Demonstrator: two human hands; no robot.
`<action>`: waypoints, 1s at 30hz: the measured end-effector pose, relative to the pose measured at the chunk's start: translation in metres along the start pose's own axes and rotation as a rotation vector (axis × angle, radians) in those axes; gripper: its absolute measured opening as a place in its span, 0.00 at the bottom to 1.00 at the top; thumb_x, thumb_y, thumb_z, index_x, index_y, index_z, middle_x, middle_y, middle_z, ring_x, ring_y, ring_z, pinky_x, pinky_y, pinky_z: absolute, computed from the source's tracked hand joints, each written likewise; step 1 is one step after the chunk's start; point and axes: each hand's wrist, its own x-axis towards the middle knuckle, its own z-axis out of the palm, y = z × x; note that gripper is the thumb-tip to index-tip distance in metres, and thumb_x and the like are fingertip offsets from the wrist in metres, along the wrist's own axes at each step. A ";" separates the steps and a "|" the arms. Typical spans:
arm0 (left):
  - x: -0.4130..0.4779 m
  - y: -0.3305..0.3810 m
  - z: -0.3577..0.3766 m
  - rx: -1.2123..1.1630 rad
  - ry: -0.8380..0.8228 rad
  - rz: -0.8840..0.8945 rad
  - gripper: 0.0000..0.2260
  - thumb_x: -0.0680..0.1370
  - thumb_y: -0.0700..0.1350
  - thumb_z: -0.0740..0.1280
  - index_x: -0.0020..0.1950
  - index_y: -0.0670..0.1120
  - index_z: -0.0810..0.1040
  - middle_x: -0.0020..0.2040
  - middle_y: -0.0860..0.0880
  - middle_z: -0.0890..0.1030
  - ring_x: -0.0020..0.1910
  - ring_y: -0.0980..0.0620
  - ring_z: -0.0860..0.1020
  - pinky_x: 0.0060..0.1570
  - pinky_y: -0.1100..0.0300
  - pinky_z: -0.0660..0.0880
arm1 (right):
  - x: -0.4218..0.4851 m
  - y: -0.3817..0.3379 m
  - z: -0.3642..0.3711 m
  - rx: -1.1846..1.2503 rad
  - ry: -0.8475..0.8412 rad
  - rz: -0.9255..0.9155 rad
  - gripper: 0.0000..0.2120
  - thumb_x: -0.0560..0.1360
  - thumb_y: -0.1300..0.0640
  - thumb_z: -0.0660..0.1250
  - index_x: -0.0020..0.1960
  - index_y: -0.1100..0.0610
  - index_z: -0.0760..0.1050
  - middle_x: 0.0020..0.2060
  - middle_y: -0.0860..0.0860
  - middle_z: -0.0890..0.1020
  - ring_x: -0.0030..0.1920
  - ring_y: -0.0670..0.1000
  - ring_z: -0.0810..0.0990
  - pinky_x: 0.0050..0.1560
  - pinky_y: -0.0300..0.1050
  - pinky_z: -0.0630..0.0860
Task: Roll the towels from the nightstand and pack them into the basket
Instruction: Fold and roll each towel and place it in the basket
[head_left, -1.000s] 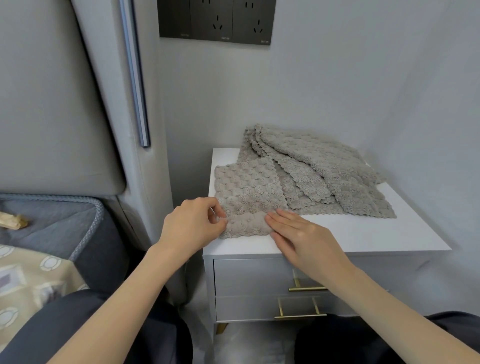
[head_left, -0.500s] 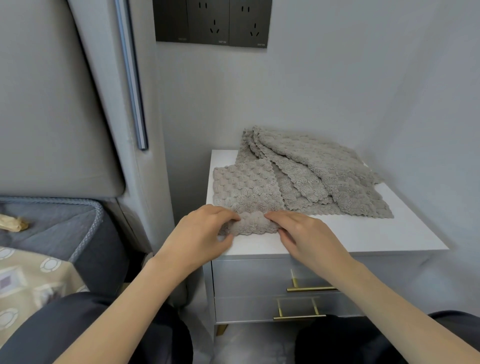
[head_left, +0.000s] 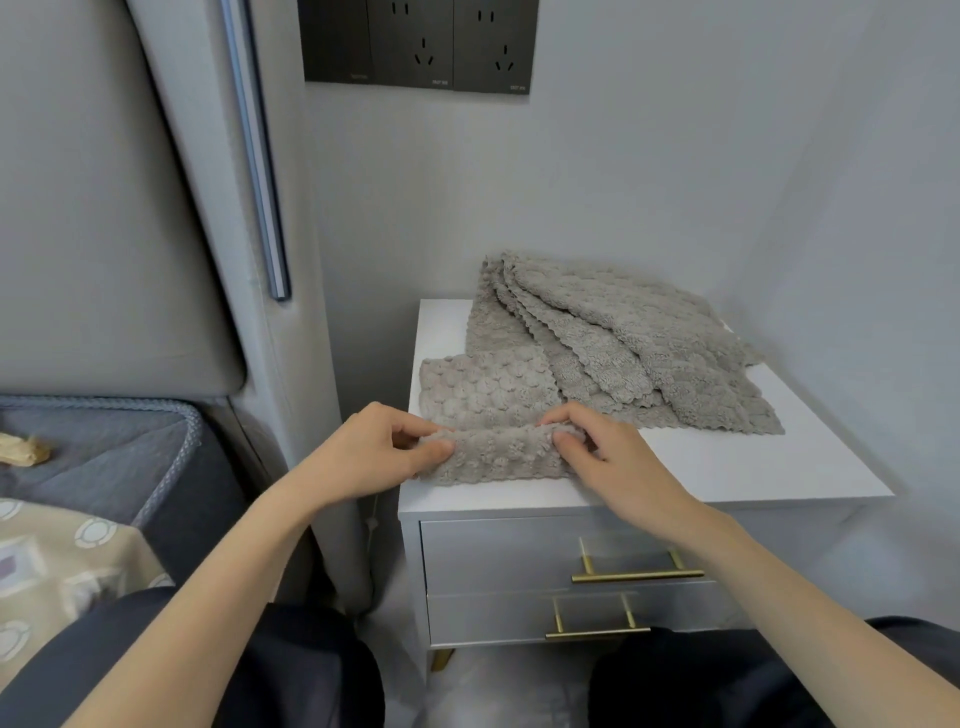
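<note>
A: Hands?
B: L hand (head_left: 384, 447) & R hand (head_left: 613, 457) each pinch one end of the front towel (head_left: 493, 452), at its rolled-up near edge.
A: Where's it?
B: Front-left of the nightstand worktop (head_left: 727, 467). Other towels (head_left: 623, 343) lie fanned out just behind, touching it.

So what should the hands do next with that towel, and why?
Probably roll the turned edge farther along the towel. The left hand and right hand both pinch its near edge, folded over only once; most of it lies flat on the nightstand.
</note>
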 end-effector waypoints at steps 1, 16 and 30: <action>0.000 -0.001 0.001 -0.035 0.009 -0.028 0.10 0.75 0.52 0.69 0.51 0.49 0.84 0.33 0.49 0.81 0.35 0.54 0.78 0.47 0.59 0.77 | 0.001 0.000 0.000 0.032 0.014 0.029 0.07 0.80 0.53 0.60 0.50 0.40 0.73 0.25 0.43 0.73 0.26 0.42 0.66 0.29 0.35 0.63; 0.010 0.002 0.021 0.107 0.317 -0.035 0.03 0.72 0.46 0.70 0.40 0.54 0.78 0.41 0.55 0.79 0.34 0.59 0.73 0.36 0.63 0.69 | 0.007 -0.024 0.016 -0.539 0.354 -0.425 0.17 0.67 0.71 0.70 0.53 0.59 0.82 0.51 0.51 0.83 0.52 0.54 0.80 0.54 0.50 0.76; 0.011 -0.004 0.022 0.159 0.346 -0.019 0.05 0.72 0.50 0.71 0.37 0.57 0.78 0.30 0.59 0.73 0.30 0.60 0.71 0.32 0.63 0.66 | -0.010 -0.024 0.040 -0.637 0.181 -0.439 0.21 0.67 0.64 0.73 0.60 0.60 0.80 0.58 0.53 0.82 0.60 0.52 0.80 0.61 0.50 0.76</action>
